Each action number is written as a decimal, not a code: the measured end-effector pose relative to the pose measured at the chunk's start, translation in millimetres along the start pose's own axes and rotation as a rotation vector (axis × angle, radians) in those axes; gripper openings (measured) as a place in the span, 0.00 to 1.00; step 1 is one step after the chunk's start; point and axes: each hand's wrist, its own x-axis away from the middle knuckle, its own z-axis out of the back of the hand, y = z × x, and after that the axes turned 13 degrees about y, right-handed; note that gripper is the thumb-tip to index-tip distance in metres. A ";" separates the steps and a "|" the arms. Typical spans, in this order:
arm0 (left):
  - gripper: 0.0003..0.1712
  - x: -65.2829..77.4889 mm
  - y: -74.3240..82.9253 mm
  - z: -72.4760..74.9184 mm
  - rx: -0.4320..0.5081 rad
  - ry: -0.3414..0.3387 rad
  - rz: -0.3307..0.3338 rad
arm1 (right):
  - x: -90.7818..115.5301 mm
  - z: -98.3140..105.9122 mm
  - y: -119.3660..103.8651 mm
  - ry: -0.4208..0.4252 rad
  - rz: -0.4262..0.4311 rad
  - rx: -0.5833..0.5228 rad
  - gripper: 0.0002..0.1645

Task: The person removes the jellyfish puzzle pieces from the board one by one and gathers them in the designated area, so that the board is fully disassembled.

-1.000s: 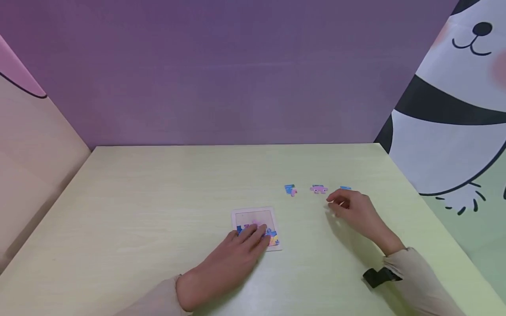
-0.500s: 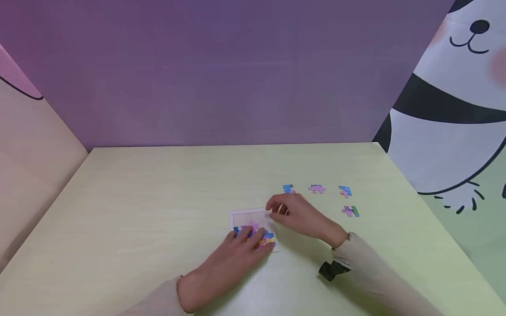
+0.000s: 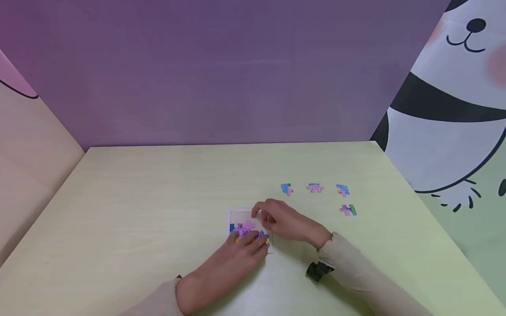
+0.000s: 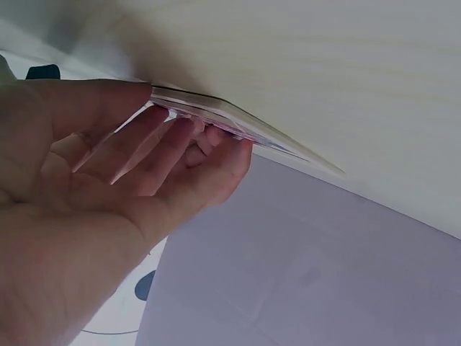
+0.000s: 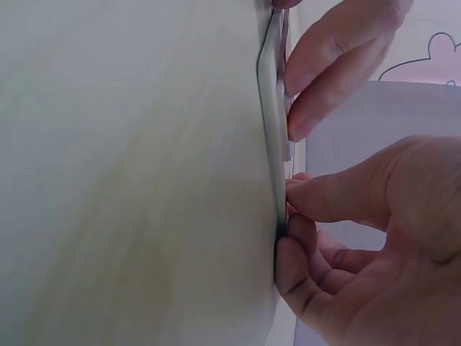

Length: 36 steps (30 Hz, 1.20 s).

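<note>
A jigsaw puzzle tray (image 3: 228,221) with a pale border lies on the table, its lower part filled with pink, blue and yellow pieces. My left hand (image 3: 231,267) holds the near part, its fingers over the pieces and its thumb at the edge. At the upper right border, my right hand (image 3: 286,221) has curled fingers, with thumb and fingertips gripping the rim (image 5: 272,130) in the right wrist view. Whether a loose piece is between those fingertips is hidden. Behind the right hand lie a blue piece (image 3: 286,188), a pink piece with eyes (image 3: 315,188) and a blue-pink piece (image 3: 343,190).
A pink-green piece (image 3: 348,210) lies nearer to me on the right. The pale wooden table (image 3: 138,210) meets a purple wall (image 3: 229,79) at the back. Panels stand at both sides, the right one with a cartoon panda (image 3: 442,96).
My right hand has moved left from near the loose pieces to the tray's upper right border, uncovering the pink-green piece. My left hand stays on the tray. The head view has shifted slightly.
</note>
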 end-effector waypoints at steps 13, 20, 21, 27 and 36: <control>0.30 4.4 2.8 5.3 0.121 -0.021 0.033 | -1.6 3.5 -2.6 -0.020 -0.009 0.006 0.18; 0.32 6.6 9.7 6.5 0.134 -0.090 0.066 | 2.0 -3.9 -6.7 -0.035 -0.040 0.000 0.19; 0.31 6.4 9.6 6.8 0.155 -0.102 0.080 | 2.6 -4.8 -7.2 -0.033 -0.041 0.003 0.20; 0.31 5.3 7.5 8.1 0.241 -0.123 0.129 | 4.0 -8.1 -9.5 -0.027 -0.041 0.017 0.20; 0.28 2.5 4.2 7.8 0.259 -0.100 0.115 | 3.6 -7.7 -11.0 -0.034 -0.060 0.027 0.21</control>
